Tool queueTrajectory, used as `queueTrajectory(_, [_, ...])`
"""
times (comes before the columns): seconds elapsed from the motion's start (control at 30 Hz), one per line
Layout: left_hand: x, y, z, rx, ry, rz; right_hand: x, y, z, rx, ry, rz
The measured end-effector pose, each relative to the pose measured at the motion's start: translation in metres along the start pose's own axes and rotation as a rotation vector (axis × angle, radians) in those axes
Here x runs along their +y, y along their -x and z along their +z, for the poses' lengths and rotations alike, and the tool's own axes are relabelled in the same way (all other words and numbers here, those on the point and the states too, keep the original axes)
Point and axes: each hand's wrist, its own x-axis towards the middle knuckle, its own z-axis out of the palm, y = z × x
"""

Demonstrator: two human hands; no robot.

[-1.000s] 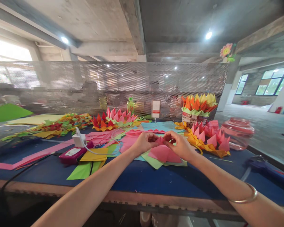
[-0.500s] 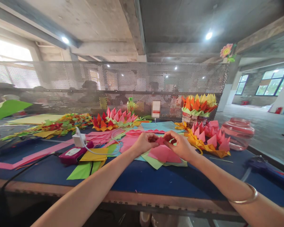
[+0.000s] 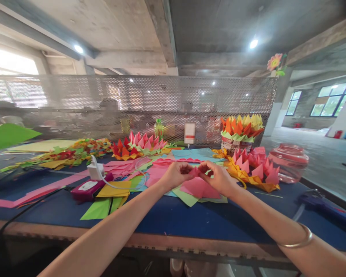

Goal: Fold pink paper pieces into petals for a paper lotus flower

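Observation:
A small folded piece of pink paper (image 3: 195, 172) is pinched between both hands above the middle of the table. My left hand (image 3: 175, 175) is closed on its left edge with thumb and fingertips. From the other side, my right hand (image 3: 218, 176) grips the same piece, its fingers curled. Beneath the hands lie flat pink paper sheets (image 3: 200, 189) over a light green sheet (image 3: 186, 196). To the right of my right hand rests a folded-paper ring of orange and pink points (image 3: 255, 173).
A purple power strip (image 3: 89, 188) with a white charger (image 3: 95, 170) sits left. Right are a clear jar (image 3: 289, 163) and a blue glue gun (image 3: 328, 207). A paper-petalled basket (image 3: 237, 144) and pink lotus pieces (image 3: 145, 141) stand behind, before a perforated metal screen (image 3: 161, 92).
Both hands stay almost in place on the pink paper, with the right fingers slightly closer together. At the far left, the green sheet has shifted a little to the right.

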Motion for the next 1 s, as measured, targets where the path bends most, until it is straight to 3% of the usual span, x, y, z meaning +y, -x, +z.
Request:
queueTrajectory(0.37, [0.014,0.002,0.001,0.027,0.064,-0.094,0.002,0.0,0.004,-0.003,-0.103,0.014])
queueTrajectory(0.63, [0.016,0.006,-0.001,-0.069,0.107,-0.167,0.001,0.0,0.005,0.025,-0.141,0.009])
queueTrajectory(1.0, [0.022,0.007,-0.002,-0.057,0.295,-0.279,-0.001,0.001,0.003,0.07,-0.209,-0.015])
